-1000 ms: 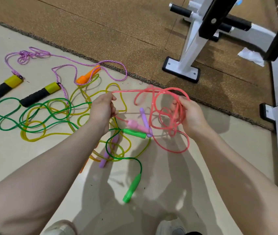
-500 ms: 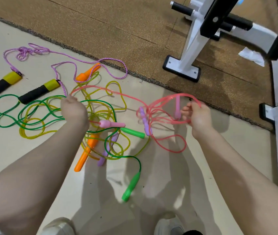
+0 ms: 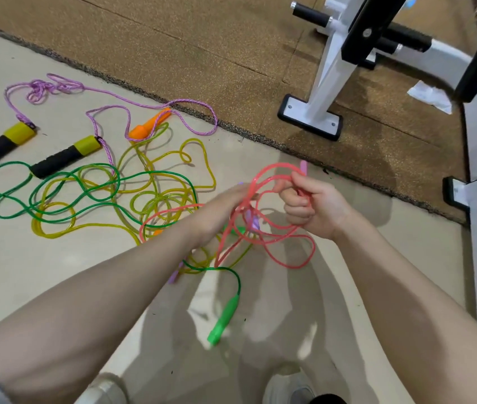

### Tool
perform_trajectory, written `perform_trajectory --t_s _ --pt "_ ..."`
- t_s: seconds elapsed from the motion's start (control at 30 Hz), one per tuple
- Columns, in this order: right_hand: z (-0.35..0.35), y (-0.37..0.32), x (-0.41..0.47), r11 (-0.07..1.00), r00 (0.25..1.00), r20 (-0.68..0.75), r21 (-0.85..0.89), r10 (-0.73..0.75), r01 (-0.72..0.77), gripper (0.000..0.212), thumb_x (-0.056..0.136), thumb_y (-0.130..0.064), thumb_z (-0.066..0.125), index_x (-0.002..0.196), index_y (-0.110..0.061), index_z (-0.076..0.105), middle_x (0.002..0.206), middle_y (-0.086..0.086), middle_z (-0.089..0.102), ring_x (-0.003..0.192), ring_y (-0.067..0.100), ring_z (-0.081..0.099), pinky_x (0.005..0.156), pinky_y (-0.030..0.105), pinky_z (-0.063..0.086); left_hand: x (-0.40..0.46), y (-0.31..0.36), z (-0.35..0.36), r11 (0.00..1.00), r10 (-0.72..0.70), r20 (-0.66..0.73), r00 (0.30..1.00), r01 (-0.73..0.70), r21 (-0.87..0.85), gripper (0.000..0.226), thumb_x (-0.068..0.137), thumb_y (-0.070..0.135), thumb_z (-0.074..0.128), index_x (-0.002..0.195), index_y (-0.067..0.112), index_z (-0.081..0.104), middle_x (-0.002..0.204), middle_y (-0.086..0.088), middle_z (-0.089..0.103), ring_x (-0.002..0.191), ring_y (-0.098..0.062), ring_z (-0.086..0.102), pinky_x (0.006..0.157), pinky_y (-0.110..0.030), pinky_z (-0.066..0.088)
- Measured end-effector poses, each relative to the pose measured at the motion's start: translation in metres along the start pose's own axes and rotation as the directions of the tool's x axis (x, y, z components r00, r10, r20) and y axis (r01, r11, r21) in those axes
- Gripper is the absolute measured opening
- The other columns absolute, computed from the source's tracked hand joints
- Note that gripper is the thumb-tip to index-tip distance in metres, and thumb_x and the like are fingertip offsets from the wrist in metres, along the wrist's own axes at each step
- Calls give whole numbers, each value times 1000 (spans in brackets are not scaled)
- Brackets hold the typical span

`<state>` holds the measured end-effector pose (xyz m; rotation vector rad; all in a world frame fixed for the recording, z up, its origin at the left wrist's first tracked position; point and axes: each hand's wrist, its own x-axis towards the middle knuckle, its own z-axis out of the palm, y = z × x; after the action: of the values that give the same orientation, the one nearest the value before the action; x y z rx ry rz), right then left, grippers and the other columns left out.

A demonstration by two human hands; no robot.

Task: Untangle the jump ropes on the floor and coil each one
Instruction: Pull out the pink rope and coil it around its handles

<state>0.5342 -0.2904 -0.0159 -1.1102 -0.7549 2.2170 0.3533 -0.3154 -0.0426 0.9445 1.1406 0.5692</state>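
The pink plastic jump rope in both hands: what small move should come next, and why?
Probably one more loop fed into the right hand. That hand already clasps several loops of the pink plastic jump rope, while the left hand holds a strand whose slack still lies over the yellow translucent rope and green translucent rope on the beige floor.

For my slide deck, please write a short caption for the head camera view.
Both hands gather the pink jump rope into loops above the tangled green rope and yellow rope.
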Motion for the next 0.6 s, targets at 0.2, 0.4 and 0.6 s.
perform_trajectory --t_s 0.2,0.4,0.6 --pt "-22 -15 3 949 821 -479 -205 -311 240 37 96 -19 41 63 -13 55 38 -10 34 32 5 25 36 17 22 0 -25 -4 975 -61 124 990 32 221 28 89 39 53 69 22 64 57 -1 53 56 -13 51 84 -40 40" --pt "-48 -8 6 788 493 -685 -616 -536 1 26 92 -1 38 100 -16 58 76 -8 52 65 1 43 52 5 33 3 -31 -35 999 37 -73 997 -37 1 30 98 20 45 68 12 44 45 3 33 38 -10 30 43 -21 29" --pt "-48 -2 6 968 565 -790 -152 -240 199 30 98 -8 33 72 -17 45 50 -4 37 35 4 29 34 15 23 5 -25 -41 991 -33 -80 996 22 -132 27 97 16 45 75 8 58 41 7 33 34 -8 33 42 -19 28"
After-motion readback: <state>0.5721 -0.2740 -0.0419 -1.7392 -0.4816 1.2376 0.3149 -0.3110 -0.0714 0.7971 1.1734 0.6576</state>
